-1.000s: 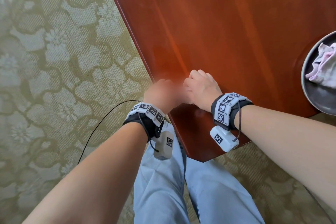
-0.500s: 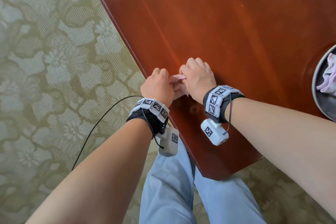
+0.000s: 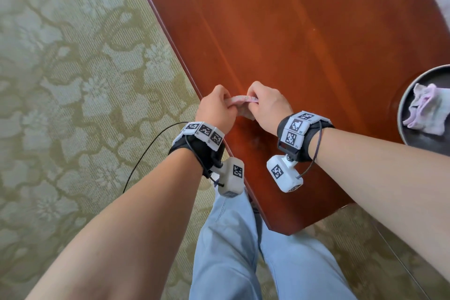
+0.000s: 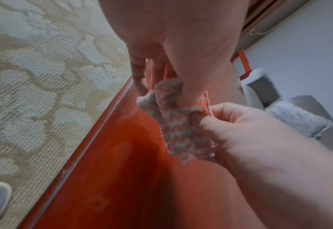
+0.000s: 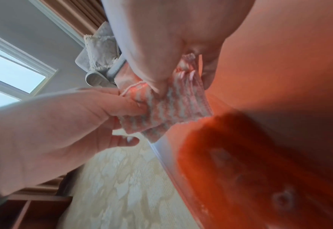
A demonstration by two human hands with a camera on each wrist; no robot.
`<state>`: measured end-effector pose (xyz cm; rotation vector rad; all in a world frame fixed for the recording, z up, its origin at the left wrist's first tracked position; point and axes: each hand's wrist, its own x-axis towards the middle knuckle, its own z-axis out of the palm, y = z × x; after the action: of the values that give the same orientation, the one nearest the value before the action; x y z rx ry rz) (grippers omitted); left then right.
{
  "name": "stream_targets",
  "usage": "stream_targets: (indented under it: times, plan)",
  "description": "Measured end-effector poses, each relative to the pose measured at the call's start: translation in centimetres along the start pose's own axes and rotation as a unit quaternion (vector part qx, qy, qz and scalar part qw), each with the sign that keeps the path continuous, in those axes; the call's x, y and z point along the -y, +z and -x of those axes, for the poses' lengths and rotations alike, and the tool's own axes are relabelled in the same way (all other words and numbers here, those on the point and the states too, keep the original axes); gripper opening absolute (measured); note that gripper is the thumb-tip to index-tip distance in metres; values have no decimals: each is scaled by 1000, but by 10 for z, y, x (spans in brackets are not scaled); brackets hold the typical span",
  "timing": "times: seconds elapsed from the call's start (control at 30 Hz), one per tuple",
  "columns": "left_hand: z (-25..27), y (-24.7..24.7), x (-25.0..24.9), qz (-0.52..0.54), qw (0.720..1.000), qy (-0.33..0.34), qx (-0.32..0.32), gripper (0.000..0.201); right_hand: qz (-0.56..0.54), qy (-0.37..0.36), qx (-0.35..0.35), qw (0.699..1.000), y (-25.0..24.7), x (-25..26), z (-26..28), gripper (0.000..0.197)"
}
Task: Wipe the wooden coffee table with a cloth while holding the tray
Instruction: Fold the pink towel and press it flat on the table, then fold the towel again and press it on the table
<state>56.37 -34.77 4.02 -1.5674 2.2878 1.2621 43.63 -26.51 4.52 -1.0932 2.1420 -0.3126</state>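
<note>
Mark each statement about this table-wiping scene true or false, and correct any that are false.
1. Both hands hold the striped cloth. True: the left hand and the right hand pinch it between them.
2. The tray is lifted in one hand. False: it rests on the wooden coffee table, untouched.
3. The tray is bare. False: a second cloth lies in it.
4. The hands are near the table's edge beside the patterned carpet. True.
</note>
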Motion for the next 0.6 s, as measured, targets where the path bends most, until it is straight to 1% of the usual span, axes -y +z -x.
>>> stream_targets:
  times: [0.07,0.13,0.23,0.3,0.4,0.43,0.47,0.57,0.6]
  plan:
    - [16,-19,-18,30,999,-8,-10,14,-38,7,-2,999,-25,14,19,2]
    - [34,-46,-42,43,999,-13,-12,13,-73,3,-8,997,-56,32,39,4]
    - [67,-88,-80,78,997,-15,1,17,-84,-11,-20,996,-104,59,73,9]
    - [83,-112,-101,99,995,-16,7,20,-91,-14,-28,995,-130,74,89,8]
    - [118,-160,-138,124,992,6,-12,10,-113,-25,-51,992,-175,106,117,6]
    - [129,-175,-148,126,992,16,-27,7,-121,-32,-58,990,-188,119,125,6]
    - [142,-192,-157,129,991,20,-41,7,-126,-42,-60,989,-201,132,132,6]
    - [171,-239,-177,156,986,18,-64,12,-126,-93,-57,986,-234,174,150,4]
    - [180,-255,-183,172,982,15,-71,16,-123,-113,-60,984,-245,189,155,5]
